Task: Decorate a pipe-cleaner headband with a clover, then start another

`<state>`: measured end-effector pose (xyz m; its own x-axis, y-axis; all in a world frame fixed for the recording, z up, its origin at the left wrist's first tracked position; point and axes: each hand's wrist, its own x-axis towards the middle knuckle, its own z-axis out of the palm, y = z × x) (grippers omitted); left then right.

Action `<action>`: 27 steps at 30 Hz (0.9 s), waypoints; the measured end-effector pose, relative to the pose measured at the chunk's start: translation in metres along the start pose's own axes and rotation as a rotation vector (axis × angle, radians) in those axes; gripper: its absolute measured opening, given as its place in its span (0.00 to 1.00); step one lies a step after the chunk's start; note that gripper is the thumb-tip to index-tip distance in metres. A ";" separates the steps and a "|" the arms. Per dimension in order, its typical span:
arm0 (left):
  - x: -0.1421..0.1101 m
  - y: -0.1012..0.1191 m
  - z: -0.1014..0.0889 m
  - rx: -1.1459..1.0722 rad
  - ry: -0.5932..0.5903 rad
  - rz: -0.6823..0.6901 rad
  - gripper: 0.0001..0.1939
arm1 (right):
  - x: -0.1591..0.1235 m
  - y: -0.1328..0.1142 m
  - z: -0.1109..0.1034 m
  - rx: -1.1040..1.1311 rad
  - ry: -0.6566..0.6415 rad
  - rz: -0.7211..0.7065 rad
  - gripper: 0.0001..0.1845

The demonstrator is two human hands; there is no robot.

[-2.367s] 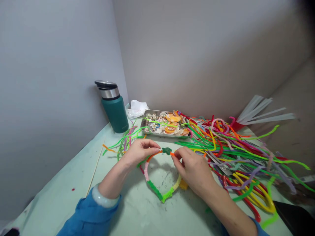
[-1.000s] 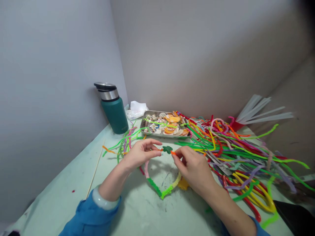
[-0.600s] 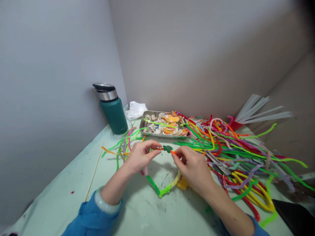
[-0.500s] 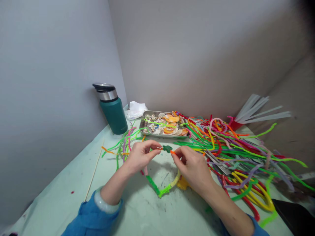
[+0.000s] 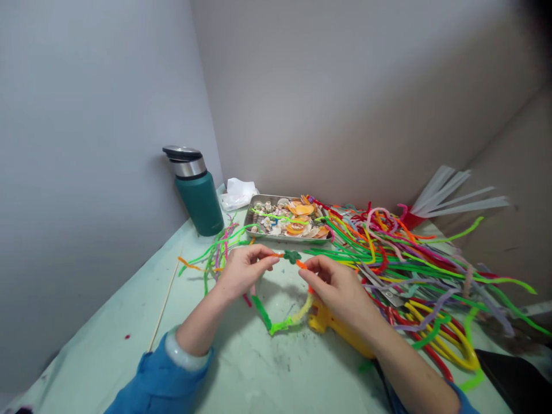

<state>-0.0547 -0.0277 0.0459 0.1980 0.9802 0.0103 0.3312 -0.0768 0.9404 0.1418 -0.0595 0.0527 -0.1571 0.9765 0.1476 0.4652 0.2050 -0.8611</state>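
Observation:
A loop of fuzzy pipe cleaners (image 5: 261,312) in green, yellow, orange and pink hangs between both hands, its pointed end low over the table. At its top sits a small dark green clover-like piece (image 5: 292,257). My left hand (image 5: 241,271) pinches the orange stretch left of that piece. On its other side, the orange stretch is between the thumb and fingers of my right hand (image 5: 336,282). A yellow tool, like a hot glue gun (image 5: 340,332), lies partly hidden under my right hand and forearm.
A metal tray (image 5: 287,238) of shells stands at the back, beside a green bottle (image 5: 200,201) and white tissue (image 5: 239,190). Loose pipe cleaners (image 5: 414,253) and scissors (image 5: 385,289) crowd the right. White sticks (image 5: 444,187) stand behind. A thin wooden stick (image 5: 164,307) lies left.
The loop has shifted and turned slightly, its pointed end swinging up and left. My left hand has moved a little left along the orange stretch. More of the yellow tool shows.

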 end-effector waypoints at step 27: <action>-0.018 0.018 0.038 -0.298 -0.066 0.215 0.14 | -0.009 -0.019 0.015 0.216 0.015 -0.101 0.09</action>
<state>-0.0174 -0.0532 0.0493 0.2960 0.9328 0.2056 -0.0051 -0.2137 0.9769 0.1215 -0.0733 0.0609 -0.1802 0.9529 0.2441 0.2505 0.2844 -0.9254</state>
